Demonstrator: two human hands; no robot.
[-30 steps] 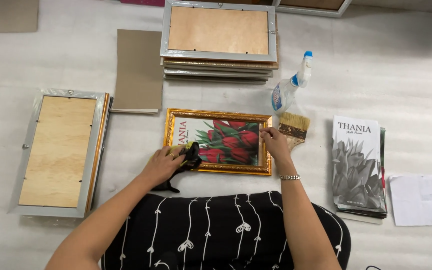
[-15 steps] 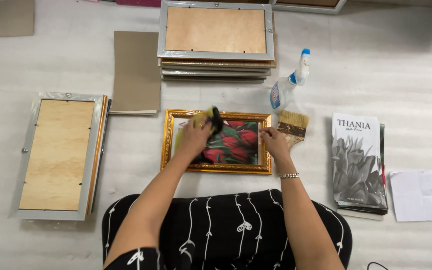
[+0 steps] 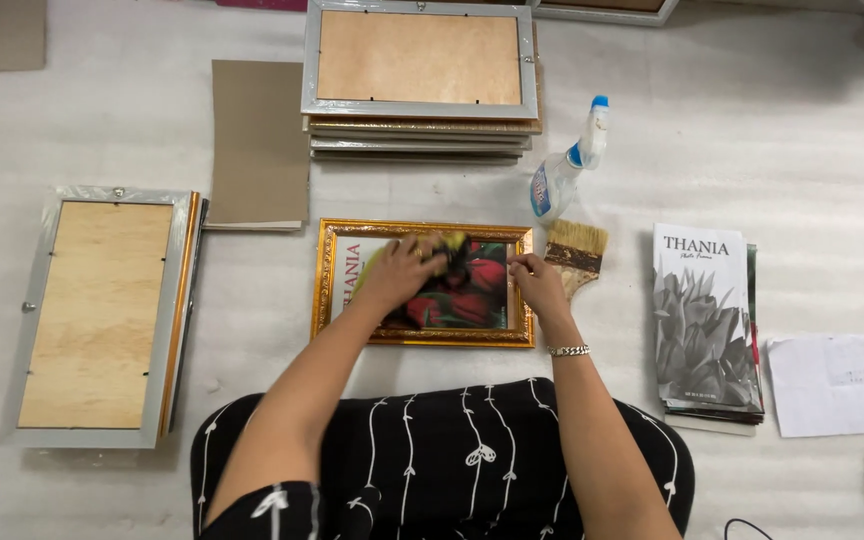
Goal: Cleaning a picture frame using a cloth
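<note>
Head view: left hand (image 3: 402,272) fingers around dark cloth (image 3: 457,262) on gold frame (image 3: 326,285)

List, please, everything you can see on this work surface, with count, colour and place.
gold frame: one, holds a red flower print, centre
cloth: one, dark with yellow, under the left hand
spray bottle: one, clear with blue nozzle, right of the top stack
brush: one, pale bristles, beside the frame
frame stacks: two, silver, top and left
cardboard: brown, upper left
grey prints: one pile, right
left hand: on the cloth
right hand: on the frame's right edge
</note>
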